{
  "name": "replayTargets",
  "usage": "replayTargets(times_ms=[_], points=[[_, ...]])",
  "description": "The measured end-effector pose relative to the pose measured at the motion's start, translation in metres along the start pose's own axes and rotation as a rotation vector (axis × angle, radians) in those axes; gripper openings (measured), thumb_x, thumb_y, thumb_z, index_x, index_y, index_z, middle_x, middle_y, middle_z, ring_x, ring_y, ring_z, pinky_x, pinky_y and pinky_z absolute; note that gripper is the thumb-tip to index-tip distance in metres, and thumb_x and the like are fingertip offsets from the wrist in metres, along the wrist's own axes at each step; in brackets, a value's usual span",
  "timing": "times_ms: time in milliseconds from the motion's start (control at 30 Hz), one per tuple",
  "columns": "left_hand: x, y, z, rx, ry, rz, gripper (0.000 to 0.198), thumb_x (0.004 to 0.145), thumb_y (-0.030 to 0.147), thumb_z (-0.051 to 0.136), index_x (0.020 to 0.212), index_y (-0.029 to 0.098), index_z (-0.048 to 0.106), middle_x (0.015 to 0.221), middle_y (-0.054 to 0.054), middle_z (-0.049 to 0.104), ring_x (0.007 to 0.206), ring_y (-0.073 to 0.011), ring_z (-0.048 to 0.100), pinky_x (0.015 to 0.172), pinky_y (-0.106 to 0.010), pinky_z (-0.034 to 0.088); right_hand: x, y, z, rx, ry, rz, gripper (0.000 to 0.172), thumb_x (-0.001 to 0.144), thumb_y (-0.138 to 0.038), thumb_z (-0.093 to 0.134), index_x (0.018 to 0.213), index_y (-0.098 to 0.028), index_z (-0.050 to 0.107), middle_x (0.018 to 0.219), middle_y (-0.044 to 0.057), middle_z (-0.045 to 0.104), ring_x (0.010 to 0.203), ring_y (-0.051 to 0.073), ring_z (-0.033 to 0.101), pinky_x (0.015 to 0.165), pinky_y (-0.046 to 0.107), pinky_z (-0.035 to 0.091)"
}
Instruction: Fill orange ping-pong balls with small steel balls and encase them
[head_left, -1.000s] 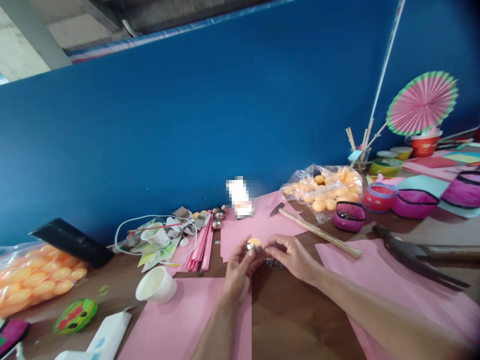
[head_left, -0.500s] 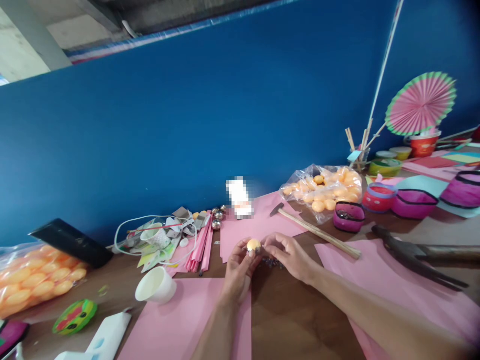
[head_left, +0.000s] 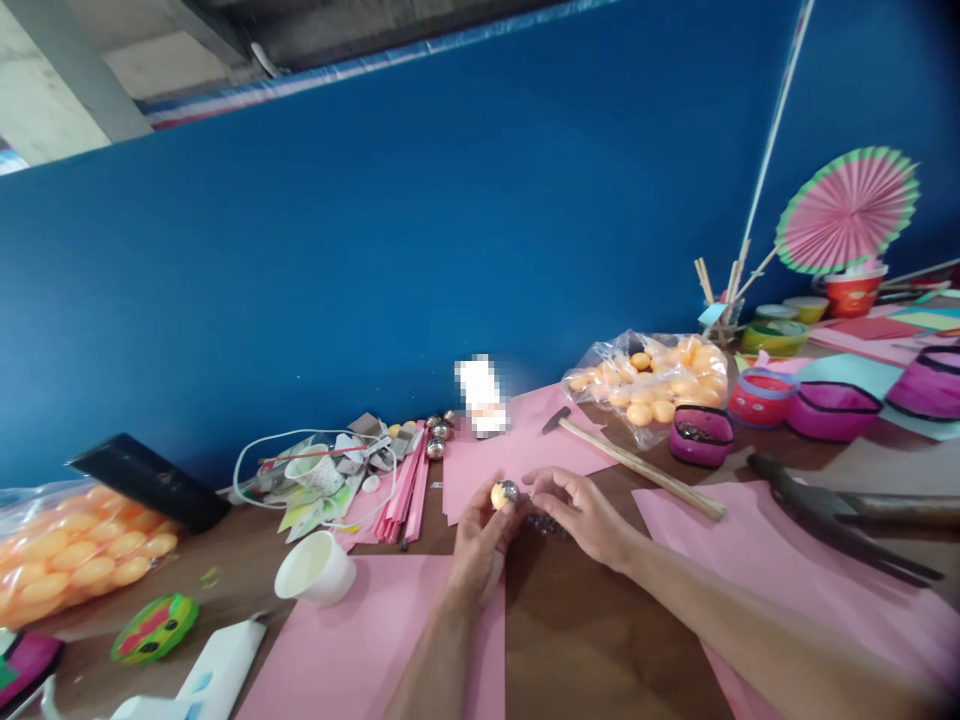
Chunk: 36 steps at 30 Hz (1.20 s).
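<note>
A small orange ball (head_left: 499, 497), partly covered with shiny silver pieces, is gripped in the fingertips of my left hand (head_left: 480, 548). Its silver part faces up and to the right. Close by on the right, my right hand (head_left: 583, 512) has thumb and forefinger pinched together beside the ball; whatever lies between them is too small to make out. Beneath the hands, small dark shiny pieces (head_left: 547, 525) lie scattered on the brown table (head_left: 600, 630). Several silver-covered balls (head_left: 436, 448) rest farther back, left of a pink sheet (head_left: 480, 480).
A wooden-handled hammer (head_left: 645, 468) and a larger claw hammer (head_left: 832, 520) lie to the right. Bags of orange balls (head_left: 664, 385) stand right and left. A white cup (head_left: 315, 568) lies tipped at left. A purple container (head_left: 701, 437) holds small metal pieces.
The ball has turned in my left hand, so its silver part now shows on the upper right rather than underneath. Both hands stay almost in place.
</note>
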<state>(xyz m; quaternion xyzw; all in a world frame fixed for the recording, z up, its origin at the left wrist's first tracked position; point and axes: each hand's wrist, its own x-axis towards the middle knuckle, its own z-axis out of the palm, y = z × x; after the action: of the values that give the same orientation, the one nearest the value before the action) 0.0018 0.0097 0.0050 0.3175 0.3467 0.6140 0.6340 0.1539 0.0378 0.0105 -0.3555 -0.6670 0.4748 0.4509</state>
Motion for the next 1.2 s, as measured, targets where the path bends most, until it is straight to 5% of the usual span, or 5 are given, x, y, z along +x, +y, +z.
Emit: replayTargets(times_ms=[100, 200, 467, 833, 1200], points=[[0.0000, -0.0005, -0.0031, 0.046, 0.001, -0.004, 0.045, 0.067, 0.019, 0.068, 0.110, 0.020, 0.056, 0.096, -0.004, 0.062, 0.083, -0.0143, 0.060, 0.068, -0.024, 0.049, 0.0002, 0.0007, 0.0002, -0.011, 0.009, -0.010, 0.013, 0.081, -0.029, 0.049, 0.080, -0.018, 0.054, 0.100, 0.005, 0.060, 0.079, 0.015, 0.057, 0.071, 0.028, 0.046], [0.0012, -0.0024, -0.0057, 0.097, 0.027, 0.013, 0.047, 0.065, 0.019, 0.070, 0.110, 0.022, 0.057, 0.087, -0.002, 0.063, 0.061, -0.0075, 0.056, 0.046, -0.015, 0.041, 0.0006, 0.0009, 0.0005, 0.028, 0.005, -0.020, 0.012, 0.081, -0.029, 0.050, 0.079, -0.018, 0.054, 0.099, 0.005, 0.060, 0.081, 0.015, 0.057, 0.073, 0.028, 0.046], [0.0038, -0.0059, -0.0053, -0.024, 0.039, -0.037, 0.039, 0.071, 0.027, 0.064, 0.109, 0.018, 0.056, 0.093, -0.007, 0.066, 0.072, -0.0125, 0.063, 0.069, -0.024, 0.049, 0.0006, 0.0015, 0.0011, 0.095, 0.003, -0.026, 0.012, 0.080, -0.030, 0.052, 0.079, -0.018, 0.054, 0.099, 0.005, 0.061, 0.081, 0.017, 0.059, 0.074, 0.030, 0.047], [0.0034, -0.0059, -0.0034, -0.029, -0.032, -0.025, 0.042, 0.074, 0.021, 0.062, 0.114, 0.019, 0.050, 0.103, -0.007, 0.064, 0.092, -0.0157, 0.061, 0.086, -0.029, 0.044, 0.0001, 0.0010, -0.0004, 0.093, 0.013, -0.022, 0.010, 0.079, -0.028, 0.053, 0.078, -0.018, 0.053, 0.103, 0.005, 0.060, 0.085, 0.016, 0.058, 0.076, 0.028, 0.046], [0.0022, -0.0078, -0.0063, 0.054, -0.024, -0.004, 0.040, 0.074, 0.024, 0.062, 0.112, 0.021, 0.052, 0.105, -0.008, 0.062, 0.084, -0.0162, 0.062, 0.070, -0.026, 0.049, -0.0018, 0.0015, 0.0004, 0.074, 0.004, -0.054, 0.009, 0.081, -0.027, 0.051, 0.080, -0.018, 0.053, 0.103, 0.005, 0.060, 0.085, 0.017, 0.058, 0.076, 0.029, 0.045]])
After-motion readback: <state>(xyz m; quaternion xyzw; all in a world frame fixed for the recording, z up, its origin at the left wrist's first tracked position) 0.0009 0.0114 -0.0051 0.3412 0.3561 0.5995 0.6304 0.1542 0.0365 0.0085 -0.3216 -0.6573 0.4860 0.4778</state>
